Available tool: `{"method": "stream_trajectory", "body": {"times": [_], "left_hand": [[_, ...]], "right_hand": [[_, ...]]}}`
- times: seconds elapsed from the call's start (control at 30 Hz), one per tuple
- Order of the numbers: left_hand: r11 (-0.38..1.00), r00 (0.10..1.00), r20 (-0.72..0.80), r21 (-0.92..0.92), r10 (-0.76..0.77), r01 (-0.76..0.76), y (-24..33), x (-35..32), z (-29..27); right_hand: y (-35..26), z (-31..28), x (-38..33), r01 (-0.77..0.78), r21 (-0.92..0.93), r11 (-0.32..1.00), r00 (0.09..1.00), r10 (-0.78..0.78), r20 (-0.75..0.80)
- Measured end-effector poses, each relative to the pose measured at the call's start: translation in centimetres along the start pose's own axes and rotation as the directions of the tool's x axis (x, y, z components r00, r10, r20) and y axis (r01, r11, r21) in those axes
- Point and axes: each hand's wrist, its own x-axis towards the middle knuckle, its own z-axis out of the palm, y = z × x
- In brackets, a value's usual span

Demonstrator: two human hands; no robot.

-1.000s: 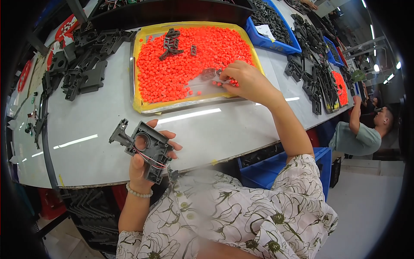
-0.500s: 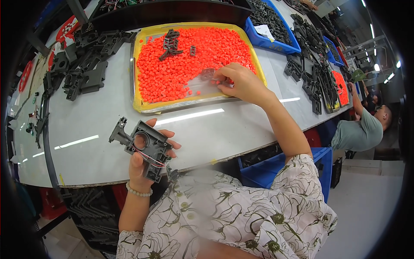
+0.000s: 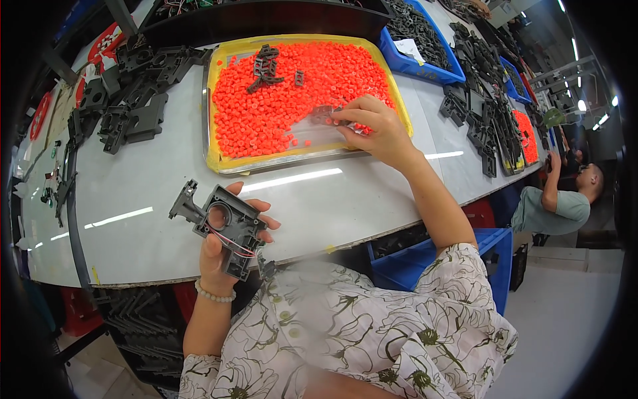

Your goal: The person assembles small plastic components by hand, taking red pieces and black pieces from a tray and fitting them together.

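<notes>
Near tray (image 3: pixel 279 161) — grey, wired housing (image 3: pixel 242 227)

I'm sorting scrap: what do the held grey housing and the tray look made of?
Grey housing: probably moulded plastic, matte, judging by its thin raised walls. Tray: likely metal, from its shiny silvery edge; the yellow covering could be tape.

Caps (image 3: pixel 252 123) lie in a tray (image 3: pixel 266 161) on the table (image 3: pixel 133 193), parts (image 3: pixel 145 120) to its left, a bin (image 3: pixel 432 71) to its right
</notes>
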Motion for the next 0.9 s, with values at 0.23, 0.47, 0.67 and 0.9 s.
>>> {"method": "stream_trajectory", "body": {"times": [0.23,0.47,0.67,0.9], "left_hand": [[0.999,1.0,0.011,-0.037,-0.014,0.015,0.4,-0.1,-0.2],[0.998,0.997,-0.025,-0.004,0.069,-0.069,1.1,0.2,0.8],[0.967,0.979,-0.026,0.162,0.202,-0.195,1.8,1.2,2.6],[0.952,0.977,-0.002,0.224,0.215,-0.209,2.2,0.7,2.9]], "right_hand": [[-0.8,0.0,-0.4,0.054,0.012,0.998,0.994,-0.053,-0.097],[-4.8,-0.2,-0.5,0.095,0.15,0.984,0.989,-0.076,-0.13],[-9.5,0.5,-0.6,0.2,0.245,0.949,0.98,-0.196,-0.043],[-11.8,1.9,-0.1,0.285,0.228,0.931,0.956,-0.293,0.002]]}}
